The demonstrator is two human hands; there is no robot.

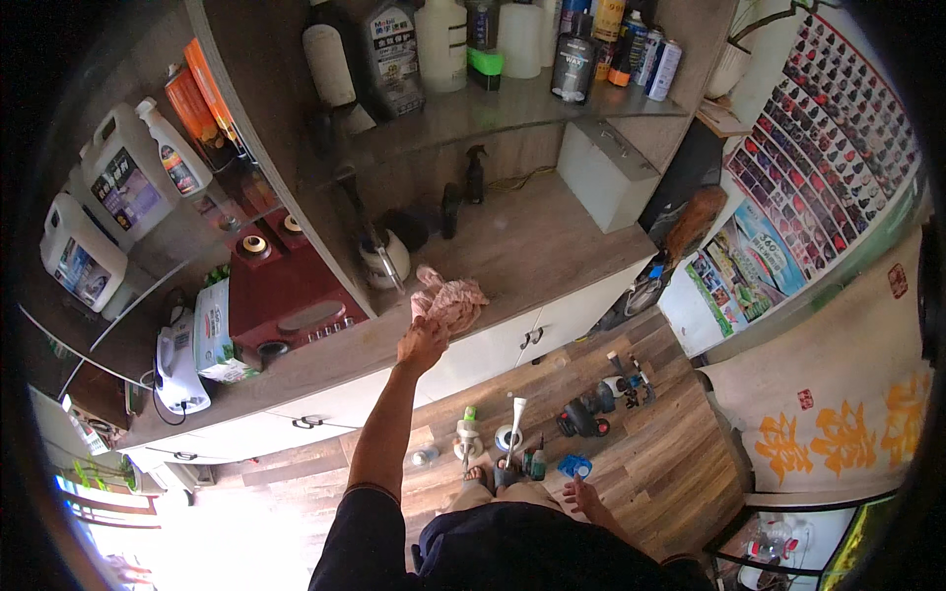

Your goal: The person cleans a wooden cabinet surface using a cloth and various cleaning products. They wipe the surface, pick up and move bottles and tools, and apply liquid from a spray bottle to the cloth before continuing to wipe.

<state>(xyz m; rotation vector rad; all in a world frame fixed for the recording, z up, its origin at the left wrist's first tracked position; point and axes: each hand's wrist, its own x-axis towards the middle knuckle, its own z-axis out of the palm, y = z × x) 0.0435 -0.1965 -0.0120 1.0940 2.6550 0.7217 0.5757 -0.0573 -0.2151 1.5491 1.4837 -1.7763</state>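
Observation:
My left hand grips a crumpled pink cloth at the front edge of a wood-grain cabinet shelf. Just behind the cloth stands a white round container with a metal-tubed tool leaning across it. My right hand hangs low by my side with its fingers apart and nothing visible in it. Beyond its fingertips, a blue plastic item shows against the floor; its exact kind is unclear.
A white box and a dark spray bottle stand on the shelf. Above, a glass shelf carries several bottles and cans. White cabinet doors are below. Sprayers and a black machine stand on the wooden floor.

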